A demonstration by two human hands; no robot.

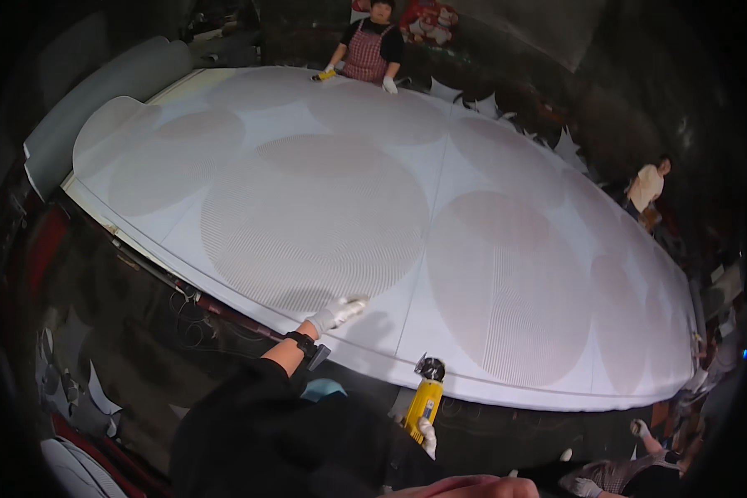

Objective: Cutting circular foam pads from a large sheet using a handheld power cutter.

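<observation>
My left hand (335,315), in a white glove, lies with its fingers stretched out on the near edge of a large pale sheet (407,319) printed with big grey and pinkish circles of fine lines. A dark band sits on that wrist. Further right and nearer me, my right hand (427,437), also gloved, is wrapped round the body of a yellow electric hand-held cutter (424,404). Its dark round head meets the sheet's near edge. The cutter's blade is too small to make out.
Across the table, a person (365,54) in a checked apron rests gloved hands at the sheet's far edge, beside another yellow tool (324,75). A second person (647,184) stands far right, another (627,477) at lower right. Pointed offcuts (568,148) hang along the far edge.
</observation>
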